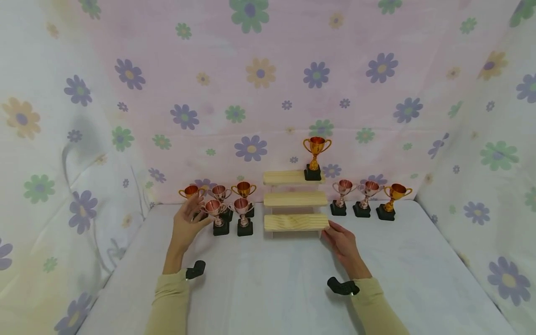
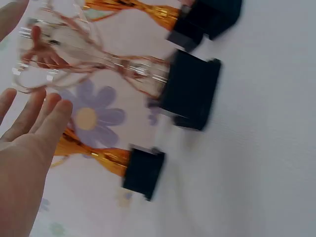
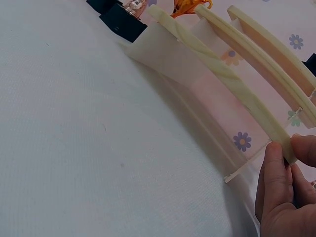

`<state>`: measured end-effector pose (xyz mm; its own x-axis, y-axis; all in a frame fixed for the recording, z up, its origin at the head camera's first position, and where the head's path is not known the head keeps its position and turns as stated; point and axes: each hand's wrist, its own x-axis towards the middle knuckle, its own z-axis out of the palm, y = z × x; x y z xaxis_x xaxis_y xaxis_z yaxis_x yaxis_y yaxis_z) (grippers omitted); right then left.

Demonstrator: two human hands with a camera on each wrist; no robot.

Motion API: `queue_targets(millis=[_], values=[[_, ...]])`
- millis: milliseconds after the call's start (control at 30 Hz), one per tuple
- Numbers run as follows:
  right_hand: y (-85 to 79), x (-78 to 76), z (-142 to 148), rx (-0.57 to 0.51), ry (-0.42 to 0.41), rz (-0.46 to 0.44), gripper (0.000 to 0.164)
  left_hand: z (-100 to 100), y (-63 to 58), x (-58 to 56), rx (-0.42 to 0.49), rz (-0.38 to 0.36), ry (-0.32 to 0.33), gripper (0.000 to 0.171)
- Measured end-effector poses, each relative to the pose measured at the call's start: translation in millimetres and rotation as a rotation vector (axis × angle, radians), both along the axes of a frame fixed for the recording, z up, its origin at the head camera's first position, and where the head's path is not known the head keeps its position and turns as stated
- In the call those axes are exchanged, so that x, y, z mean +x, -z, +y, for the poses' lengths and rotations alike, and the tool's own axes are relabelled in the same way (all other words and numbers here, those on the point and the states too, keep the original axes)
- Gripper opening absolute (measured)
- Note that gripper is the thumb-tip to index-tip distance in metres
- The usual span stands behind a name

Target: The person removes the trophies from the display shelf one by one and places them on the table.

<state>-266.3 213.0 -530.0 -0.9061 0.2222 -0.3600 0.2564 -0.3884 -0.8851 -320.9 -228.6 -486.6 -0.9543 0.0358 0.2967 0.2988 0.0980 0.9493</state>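
My left hand [image 1: 187, 222] reaches among several small cup trophies left of a stepped wooden stand. Its fingers are loosely extended, beside a rose-gold trophy [image 1: 213, 208] and partly covering a gold trophy [image 1: 190, 190] behind. In the left wrist view, a blurred rose-gold trophy [image 2: 190, 89] with a black base is near the fingertips [image 2: 60, 111]; no grip on it shows. With thumb and fingers, my right hand [image 1: 344, 243] pinches the right end of the lowest wooden step [image 1: 296, 222]. On the top step's right end stands a gold trophy [image 1: 317, 148].
Right of the stand, two rose-gold trophies [image 1: 345, 187] and a gold one [image 1: 395, 191] stand in a row. Another rose-gold trophy [image 1: 243, 208] is at the front of the left group. White cloth covers the table [image 1: 268, 288]; flowered fabric [image 1: 268, 93] hangs behind and at both sides.
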Motion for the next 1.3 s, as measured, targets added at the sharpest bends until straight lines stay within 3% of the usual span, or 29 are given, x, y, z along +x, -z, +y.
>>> queue_targets(millis=[200,300,433,633,833,1100,1300], values=[[0.2,-0.2,1.3,0.000,-0.005,0.008,0.053,21.3,-38.9,4.7,0.071,0.214,-0.067,0.063],[0.0,-0.3,1.5,0.008,-0.008,0.010,0.053,42.2,-56.7,5.9,0.051,0.315,-0.088,0.051],[-0.2,-0.8,1.5,0.005,-0.010,0.009,0.053,76.9,-75.8,7.1,0.026,0.346,-0.026,0.045],[-1.3,-0.8,1.2,0.002,-0.018,0.015,0.054,137.9,-91.8,-0.5,0.060,0.308,0.157,0.044],[-0.4,-0.9,2.1,-0.005,-0.015,0.026,0.053,192.1,-95.5,-18.1,0.095,0.185,0.271,0.048],[2.7,-1.6,3.8,-0.011,-0.010,0.033,0.052,244.0,-106.5,-42.6,0.036,0.047,0.296,0.064],[3.0,-0.7,3.6,-0.007,-0.013,0.042,0.053,272.9,-116.7,-64.1,0.014,-0.020,0.223,0.067]])
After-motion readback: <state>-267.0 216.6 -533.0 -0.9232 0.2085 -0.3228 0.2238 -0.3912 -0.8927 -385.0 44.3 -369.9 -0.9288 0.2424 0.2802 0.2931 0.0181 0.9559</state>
